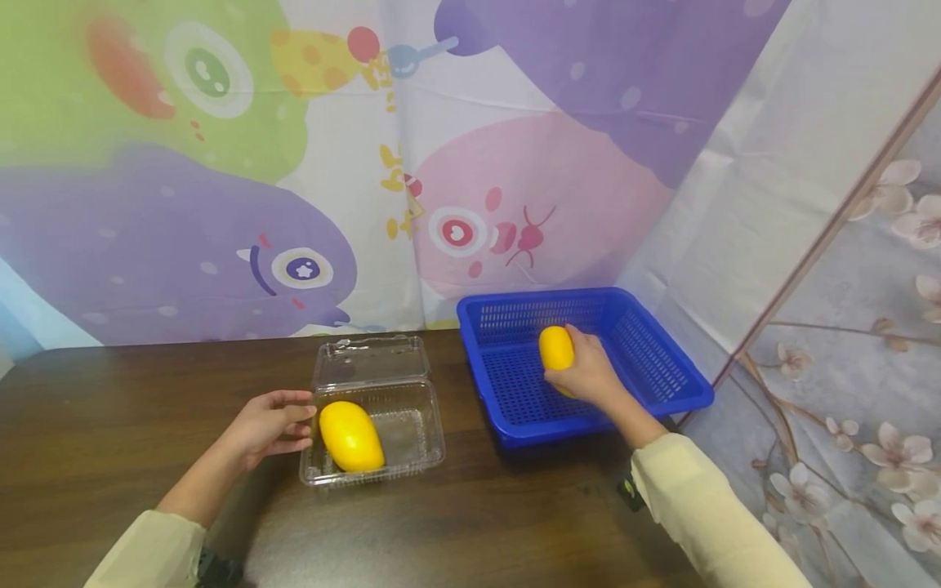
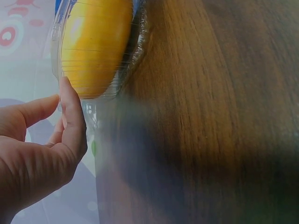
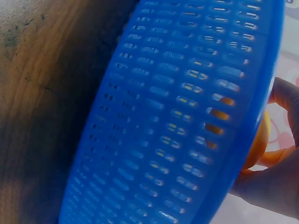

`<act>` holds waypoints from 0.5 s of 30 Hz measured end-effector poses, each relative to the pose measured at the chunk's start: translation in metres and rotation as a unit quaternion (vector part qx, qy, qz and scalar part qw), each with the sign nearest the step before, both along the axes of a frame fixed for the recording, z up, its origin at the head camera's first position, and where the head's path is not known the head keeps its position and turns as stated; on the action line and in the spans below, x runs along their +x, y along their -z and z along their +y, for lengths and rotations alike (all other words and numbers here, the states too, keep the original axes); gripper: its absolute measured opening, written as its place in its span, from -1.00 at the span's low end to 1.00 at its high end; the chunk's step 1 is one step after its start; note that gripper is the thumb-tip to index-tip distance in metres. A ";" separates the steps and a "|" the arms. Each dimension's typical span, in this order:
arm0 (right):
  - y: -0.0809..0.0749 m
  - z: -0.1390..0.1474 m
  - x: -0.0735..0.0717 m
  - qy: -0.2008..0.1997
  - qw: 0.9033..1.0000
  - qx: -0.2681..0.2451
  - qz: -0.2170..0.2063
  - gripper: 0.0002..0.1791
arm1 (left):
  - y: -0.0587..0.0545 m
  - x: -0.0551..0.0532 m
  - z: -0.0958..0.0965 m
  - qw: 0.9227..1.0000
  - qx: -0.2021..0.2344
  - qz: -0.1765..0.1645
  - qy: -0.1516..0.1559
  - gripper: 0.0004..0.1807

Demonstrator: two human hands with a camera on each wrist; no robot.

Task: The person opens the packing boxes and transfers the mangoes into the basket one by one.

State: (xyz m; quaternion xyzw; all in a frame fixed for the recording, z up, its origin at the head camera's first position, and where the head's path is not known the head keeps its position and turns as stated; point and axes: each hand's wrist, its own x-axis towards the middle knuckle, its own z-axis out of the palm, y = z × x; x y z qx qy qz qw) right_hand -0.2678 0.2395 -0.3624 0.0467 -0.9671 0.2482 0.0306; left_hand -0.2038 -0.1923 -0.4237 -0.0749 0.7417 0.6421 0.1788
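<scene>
A yellow mango (image 1: 351,437) lies in the left part of a clear plastic clamshell box (image 1: 422,445), whose lid is folded back behind it. My left hand (image 1: 272,425) is at the box's left edge with fingers extended; in the left wrist view its fingertips (image 2: 67,86) touch the rim near the mango. My right hand (image 1: 591,371) grips another yellow mango (image 1: 556,347) inside a blue plastic basket (image 1: 507,429). In the right wrist view, the basket's slotted wall (image 3: 177,112) hides most of that mango.
The brown wooden table (image 1: 147,392) carries the box and, to its right, the basket. A cartoon-printed cloth (image 1: 353,245) hangs along the back. A flower-patterned panel (image 1: 845,392) stands close on the right.
</scene>
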 end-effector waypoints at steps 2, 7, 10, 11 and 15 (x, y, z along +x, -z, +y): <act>0.002 0.002 -0.001 0.001 1.000 0.002 -0.003 -0.02 | 0.000 0.000 0.000 1.000 0.000 0.000 0.000 -0.38; 0.004 0.007 -0.002 0.002 1.000 0.006 -0.005 -0.02 | -0.001 0.000 0.000 1.000 0.001 0.000 0.001 -0.38; 0.005 0.009 -0.003 0.003 1.000 0.007 -0.005 -0.02 | -0.001 0.001 0.000 1.000 0.000 0.001 0.002 -0.39; 0.006 0.010 -0.004 0.004 1.000 0.007 -0.005 -0.02 | -0.001 0.001 -0.001 1.000 0.001 0.001 0.002 -0.39; 0.008 0.013 -0.005 0.005 1.000 0.013 -0.006 -0.02 | -0.001 0.000 -0.001 1.000 0.001 0.002 0.003 -0.39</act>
